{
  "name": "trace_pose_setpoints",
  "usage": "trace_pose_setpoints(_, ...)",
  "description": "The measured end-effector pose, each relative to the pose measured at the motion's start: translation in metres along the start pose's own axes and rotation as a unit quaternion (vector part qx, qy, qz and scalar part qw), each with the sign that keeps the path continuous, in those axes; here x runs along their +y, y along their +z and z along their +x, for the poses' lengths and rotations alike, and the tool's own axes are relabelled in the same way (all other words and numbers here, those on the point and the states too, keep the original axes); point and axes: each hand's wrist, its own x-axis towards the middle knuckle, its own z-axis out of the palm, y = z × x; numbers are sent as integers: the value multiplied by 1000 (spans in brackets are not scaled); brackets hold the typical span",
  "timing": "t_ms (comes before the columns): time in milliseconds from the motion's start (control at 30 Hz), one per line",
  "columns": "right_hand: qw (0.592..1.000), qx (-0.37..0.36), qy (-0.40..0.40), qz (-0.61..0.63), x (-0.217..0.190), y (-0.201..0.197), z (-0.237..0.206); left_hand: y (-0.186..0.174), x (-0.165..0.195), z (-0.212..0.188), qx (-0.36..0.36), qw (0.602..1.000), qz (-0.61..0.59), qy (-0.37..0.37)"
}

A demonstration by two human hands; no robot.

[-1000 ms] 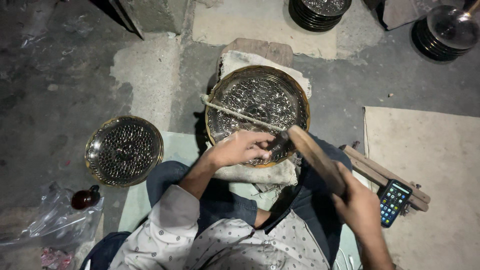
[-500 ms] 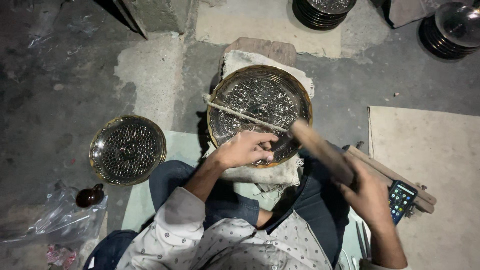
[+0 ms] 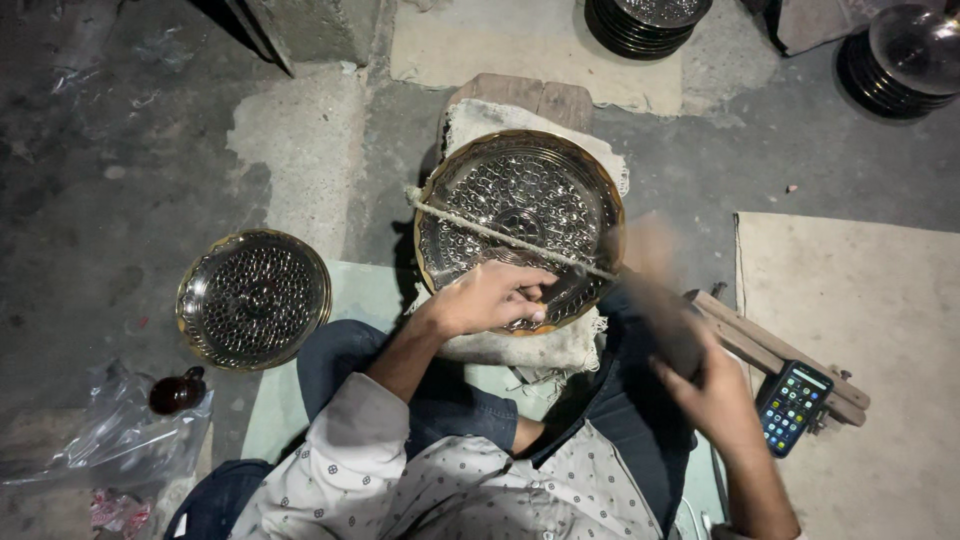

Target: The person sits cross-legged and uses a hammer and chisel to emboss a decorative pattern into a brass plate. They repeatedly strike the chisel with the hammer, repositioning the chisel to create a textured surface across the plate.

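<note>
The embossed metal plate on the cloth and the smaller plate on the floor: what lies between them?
In the head view, only bare floor and a pale green mat's corner separate large plate from small plate.

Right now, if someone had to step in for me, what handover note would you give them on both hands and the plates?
Left hand: fingers curled on the near rim of the embossed metal plate, pinning a small tool there; grip closed, tool mostly hidden.
Right hand: closed on a wooden mallet, blurred in mid-swing beside the plate's right edge.
The plate sits on a cloth-padded block, with a cord stretched across it.
A second patterned plate lies on the floor to the left; stacks of plates lie at the far edge.
A phone lies to the right.
How much of the pattern is finished or left cannot be told.
</note>
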Motion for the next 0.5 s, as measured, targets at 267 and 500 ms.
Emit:
trace_pose_setpoints(267, 1000, -1, 27, -1, -6, 0, -8, 0, 0, -1, 11, 1000, 9, -7)
trace_pose_setpoints(500, 980, -18, 33, 195, -8, 3, -8, 0, -4, -2, -1, 1000, -14, 4)
